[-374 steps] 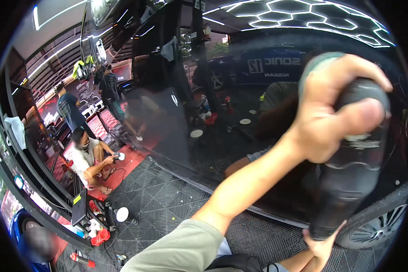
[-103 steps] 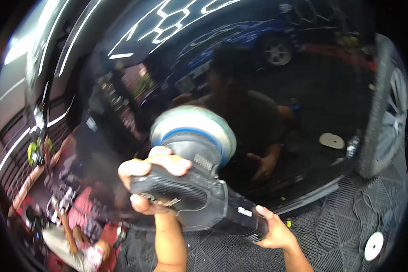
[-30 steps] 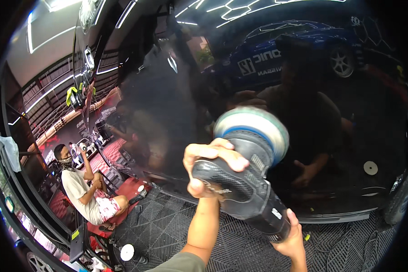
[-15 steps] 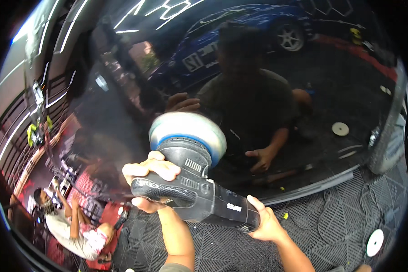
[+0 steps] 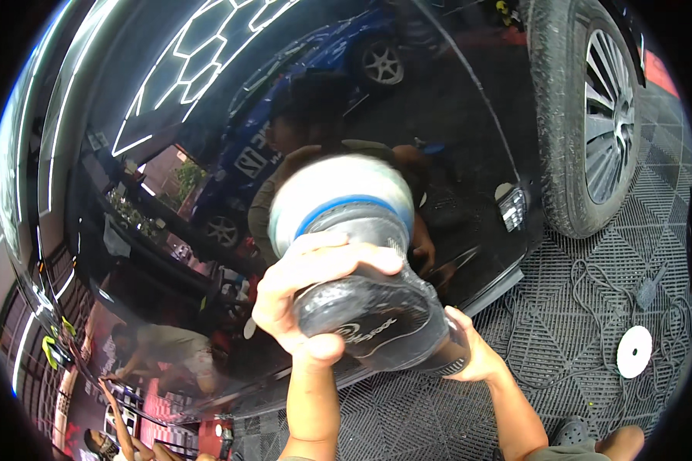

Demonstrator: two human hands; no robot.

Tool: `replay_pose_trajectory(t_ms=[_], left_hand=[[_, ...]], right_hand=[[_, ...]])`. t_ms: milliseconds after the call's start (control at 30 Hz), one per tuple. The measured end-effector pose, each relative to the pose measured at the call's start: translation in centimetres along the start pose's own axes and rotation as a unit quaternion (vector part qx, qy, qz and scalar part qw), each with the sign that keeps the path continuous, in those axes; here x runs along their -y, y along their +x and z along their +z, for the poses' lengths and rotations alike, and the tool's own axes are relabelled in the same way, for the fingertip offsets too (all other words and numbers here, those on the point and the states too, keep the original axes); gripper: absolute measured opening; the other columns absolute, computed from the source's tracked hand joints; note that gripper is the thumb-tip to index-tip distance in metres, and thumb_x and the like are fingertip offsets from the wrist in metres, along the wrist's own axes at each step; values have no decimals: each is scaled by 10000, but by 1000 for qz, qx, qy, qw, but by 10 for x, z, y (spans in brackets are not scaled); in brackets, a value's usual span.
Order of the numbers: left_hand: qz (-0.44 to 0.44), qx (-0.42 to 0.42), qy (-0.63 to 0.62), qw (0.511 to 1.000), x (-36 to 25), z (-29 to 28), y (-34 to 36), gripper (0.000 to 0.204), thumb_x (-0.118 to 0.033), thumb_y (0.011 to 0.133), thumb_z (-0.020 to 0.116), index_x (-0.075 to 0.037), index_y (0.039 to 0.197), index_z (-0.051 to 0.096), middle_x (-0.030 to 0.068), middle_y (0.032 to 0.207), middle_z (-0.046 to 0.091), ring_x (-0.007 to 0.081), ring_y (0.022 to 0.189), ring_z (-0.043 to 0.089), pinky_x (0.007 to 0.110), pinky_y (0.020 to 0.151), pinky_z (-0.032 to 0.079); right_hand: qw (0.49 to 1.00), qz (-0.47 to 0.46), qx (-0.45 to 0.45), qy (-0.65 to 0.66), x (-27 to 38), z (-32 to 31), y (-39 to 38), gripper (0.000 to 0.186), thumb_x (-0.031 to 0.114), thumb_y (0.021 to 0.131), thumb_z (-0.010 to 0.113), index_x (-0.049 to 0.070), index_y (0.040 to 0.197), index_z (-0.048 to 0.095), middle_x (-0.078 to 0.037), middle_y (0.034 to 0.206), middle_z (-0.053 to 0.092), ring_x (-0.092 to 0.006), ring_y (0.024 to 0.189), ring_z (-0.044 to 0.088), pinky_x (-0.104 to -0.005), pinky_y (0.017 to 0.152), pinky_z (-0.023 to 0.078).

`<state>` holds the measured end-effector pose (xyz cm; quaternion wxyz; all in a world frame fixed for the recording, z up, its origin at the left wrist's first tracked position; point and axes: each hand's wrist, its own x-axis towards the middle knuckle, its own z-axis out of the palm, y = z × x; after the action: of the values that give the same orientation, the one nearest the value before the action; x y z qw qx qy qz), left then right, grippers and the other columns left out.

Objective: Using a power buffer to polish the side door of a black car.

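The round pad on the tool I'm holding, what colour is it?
The pad looks whitish, though blurred; the head view shows it best.

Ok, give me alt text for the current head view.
A person's left hand and right hand grip a black polisher, its pale round pad at a glossy black car panel full of reflections. A car wheel stands at the right; below it, a white disc lies on the dark patterned floor.

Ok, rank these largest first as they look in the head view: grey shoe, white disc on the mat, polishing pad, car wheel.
1. Car wheel, tyre included
2. Polishing pad, partly behind the polisher
3. White disc
4. Grey shoe, what shows of it
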<state>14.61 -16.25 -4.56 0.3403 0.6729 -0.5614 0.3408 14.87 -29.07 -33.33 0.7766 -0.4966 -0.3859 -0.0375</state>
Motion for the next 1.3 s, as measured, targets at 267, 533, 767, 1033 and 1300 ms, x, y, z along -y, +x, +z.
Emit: replay_pose_trajectory(t_ms=[267, 533, 767, 1033, 1300], left_hand=[[-81, 12, -221, 972, 39, 93, 50, 520, -202, 745, 688, 159, 1096, 558, 268, 946, 659, 319, 844, 675, 388, 774, 543], [-33, 104, -137, 985, 53, 128, 97, 625, -404, 868, 642, 140, 1138, 492, 278, 921, 650, 275, 794, 673, 376, 727, 562], [-85, 70, -135, 985, 34, 80, 120, 635, -501, 934, 467, 90, 1157, 402, 362, 897, 603, 382, 788, 649, 438, 704, 563], [-74, 25, -155, 985, 28, 63, 202, 599, -478, 970, 316, 64, 1199, 425, 292, 883, 629, 332, 783, 636, 396, 715, 530], [-70, 8, -178, 981, 29, 52, 189, 589, -474, 965, 310, 61, 1178, 435, 304, 876, 624, 344, 804, 638, 406, 750, 530]], right_hand=[[992, 49, -90, 73, 0, -57, -15, 1281, 68, 444, 882, 68, 1492, 147, -145, 1489, 304, -285, 1384, 302, -416, 1132, 244], [988, 81, -126, 23, 18, -86, -23, 1262, 25, 453, 850, 85, 1496, 142, -123, 1457, 353, -253, 1336, 374, -411, 1099, 303], [992, -23, -92, 89, 67, -66, 16, 1181, 59, 511, 858, 53, 1477, 177, -169, 1436, 397, -299, 1334, 403, -403, 1111, 299], [991, -84, -80, 64, 143, -65, 75, 1081, 51, 586, 804, 62, 1476, 189, -202, 1339, 520, -335, 1216, 539, -374, 1029, 408], [993, -59, -60, 81, 140, -55, 74, 1061, 49, 598, 795, 93, 1475, 199, -197, 1284, 567, -352, 1140, 591, -373, 985, 454]])
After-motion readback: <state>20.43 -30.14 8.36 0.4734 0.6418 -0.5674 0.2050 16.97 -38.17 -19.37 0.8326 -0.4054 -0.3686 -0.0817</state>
